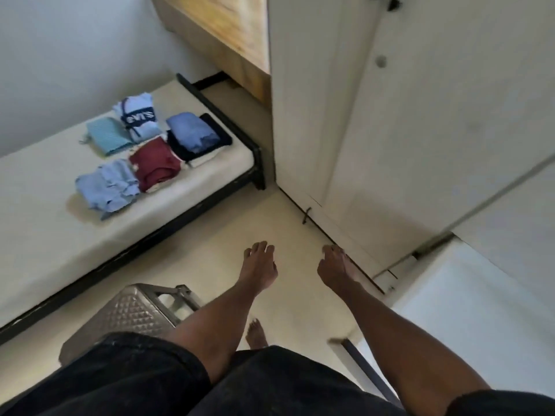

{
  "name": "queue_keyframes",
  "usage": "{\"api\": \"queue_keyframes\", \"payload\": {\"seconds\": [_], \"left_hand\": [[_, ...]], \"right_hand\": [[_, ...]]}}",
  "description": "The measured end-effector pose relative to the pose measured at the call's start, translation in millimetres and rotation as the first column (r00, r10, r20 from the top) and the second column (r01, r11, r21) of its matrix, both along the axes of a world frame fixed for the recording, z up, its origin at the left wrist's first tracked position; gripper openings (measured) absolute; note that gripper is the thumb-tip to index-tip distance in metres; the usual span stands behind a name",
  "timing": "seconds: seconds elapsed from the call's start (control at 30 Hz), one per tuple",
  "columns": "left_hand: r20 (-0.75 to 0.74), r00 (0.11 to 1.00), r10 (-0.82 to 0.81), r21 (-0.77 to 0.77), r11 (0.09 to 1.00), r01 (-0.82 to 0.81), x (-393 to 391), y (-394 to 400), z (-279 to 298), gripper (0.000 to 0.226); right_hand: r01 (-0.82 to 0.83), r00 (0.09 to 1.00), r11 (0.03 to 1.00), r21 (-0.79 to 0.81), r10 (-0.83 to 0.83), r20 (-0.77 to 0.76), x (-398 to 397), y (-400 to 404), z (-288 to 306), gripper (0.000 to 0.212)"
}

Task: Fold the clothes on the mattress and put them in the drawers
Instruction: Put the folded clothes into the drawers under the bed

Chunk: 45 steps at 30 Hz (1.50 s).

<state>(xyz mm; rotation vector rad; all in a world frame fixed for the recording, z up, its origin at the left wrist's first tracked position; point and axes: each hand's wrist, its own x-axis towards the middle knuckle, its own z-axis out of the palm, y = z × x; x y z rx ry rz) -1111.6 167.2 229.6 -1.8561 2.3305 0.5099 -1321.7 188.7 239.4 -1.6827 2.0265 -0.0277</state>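
A grey quilted hard-shell suitcase [132,313] stands lower left beside my arms. My left hand [259,265] and right hand [336,268], fingers spread and empty, hover mid-frame; the folded clothes [144,151] lie upper left on the cream mattress [45,235], well apart from them.

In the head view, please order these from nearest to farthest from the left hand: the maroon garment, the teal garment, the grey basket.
From the left hand:
1. Grey basket, on the floor, lower left of the hand.
2. Maroon garment, folded on the mattress, near its front edge.
3. Teal garment, folded farther back, toward the wall.
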Motion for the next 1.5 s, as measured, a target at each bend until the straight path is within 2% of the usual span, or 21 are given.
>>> {"api": "queue_keyframes", "payload": {"seconds": [0.1,0.3,0.53,0.77,0.8,0.87,0.93,1.0,1.1,1.2,1.3,1.43,1.5], "left_hand": [[0.032,0.995,0.099,0.04,0.994,-0.1,59.4,-44.3,3.0,0.045],[0.062,0.966,0.25,0.072,0.964,-0.254,139.7,-137.3,6.7,0.036],[0.046,0.931,0.362,0.177,0.914,-0.364,181.4,-243.8,-5.5,0.044],[0.032,0.825,0.564,0.283,0.786,-0.549,205.0,-384.4,-1.0,0.045],[0.019,0.798,0.602,0.285,0.762,-0.582,210.0,-435.5,2.5,0.047],[-0.042,0.743,0.667,0.284,0.721,-0.632,214.1,-459.7,14.3,0.055],[-0.133,0.645,0.753,0.298,0.651,-0.698,220.6,-500.8,16.9,0.059],[-0.18,0.56,0.809,0.327,0.586,-0.741,233.8,-545.7,13.9,0.056],[-0.227,0.483,0.846,0.396,0.533,-0.748,260.3,-606.4,6.8,0.037],[-0.252,0.391,0.885,0.449,0.465,-0.763,288.3,-662.3,-12.7,0.042],[-0.243,0.298,0.923,0.512,0.383,-0.769,314.7,-716.0,-51.3,0.032],[-0.276,0.068,0.959,0.571,0.221,-0.791,342.5,-757.7,-115.2,0.049],[-0.303,-0.004,0.953,0.545,0.169,-0.821,360.0,-770.6,-148.2,0.066]], "right_hand": [[-0.105,0.994,0.993,0.056,0.107,-0.022,48.2,-61.6,-5.5,0.04],[-0.242,0.97,0.97,0.009,0.242,0.01,135.7,-182.9,5.7,0.037],[-0.333,0.942,0.942,0.043,0.332,0.041,179.9,-330.5,-7.1,0.028],[-0.437,0.899,0.894,0.101,0.433,0.064,199.6,-491.8,-9.5,0.006],[-0.459,0.889,0.882,0.111,0.455,0.057,207.7,-547.6,-7.6,0.005],[-0.468,0.883,0.877,0.11,0.467,0.037,213.3,-564.8,4.8,0.005],[-0.465,0.885,0.876,0.132,0.463,0.042,223.2,-603.8,8.2,0.002],[-0.468,0.882,0.866,0.176,0.469,0.039,239.4,-645.8,3.0,0.004],[-0.463,0.885,0.858,0.224,0.462,0.058,268.3,-694.7,-1.4,0.008],[-0.401,0.914,0.876,0.267,0.4,0.058,299.2,-732.0,-19.8,0.018],[-0.327,0.945,0.896,0.301,0.309,0.108,336.1,-766.3,-57.1,0.019],[-0.262,0.962,0.905,0.335,0.217,0.167,384.9,-795.3,-107.7,0.02],[-0.231,0.967,0.915,0.33,0.179,0.18,408.8,-810.7,-139.0,0.016]]}}
